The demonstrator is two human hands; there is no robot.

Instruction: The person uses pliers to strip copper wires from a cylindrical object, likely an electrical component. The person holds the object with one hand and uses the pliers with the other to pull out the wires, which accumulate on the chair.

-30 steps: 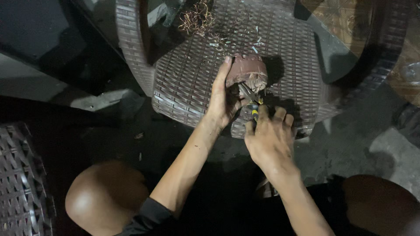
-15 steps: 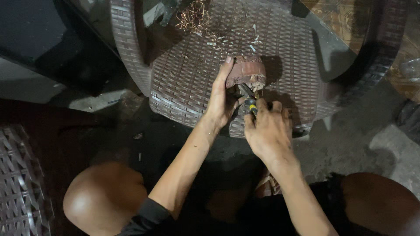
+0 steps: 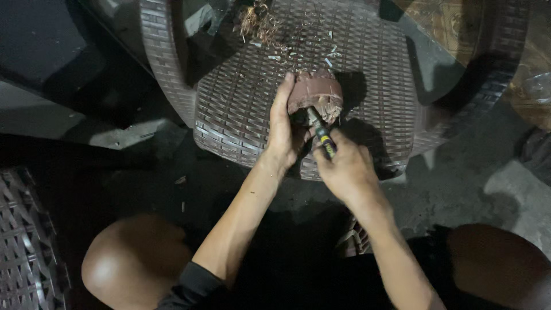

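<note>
**A:** Start close in. What is nearest the camera?

**B:** The person's two bare knees, low in the view, with both forearms reaching away between them. Past those, the right hand [image 3: 344,172] is closed in a fist around a slim tool with a yellow and black handle [image 3: 325,141]. Its dark shaft [image 3: 313,116] points up and away, a little to the left.

**A:** And where does the shaft end?

**B:** Against the near face of a reddish-brown, rounded, fibrous lump [image 3: 317,95], where the surface looks frayed and paler. So the lump lies directly beyond the right hand, along the tool's long axis. The tip itself is too small to make out.

**A:** The other hand?

**B:** The left hand [image 3: 283,129] is curled around the lump's left side, fingers stretched up along it and thumb tucked under by the shaft. It is touching the lump, so it is the nearer hand; the right reaches it only through the tool.

**A:** What does it rest on?

**B:** The seat of a brown woven plastic chair [image 3: 241,115], near the front edge. Bare weave lies to the right and beyond; pale shavings [image 3: 304,49] scatter further back, with a tuft of loose fibres [image 3: 256,20] by the left armrest.
</note>
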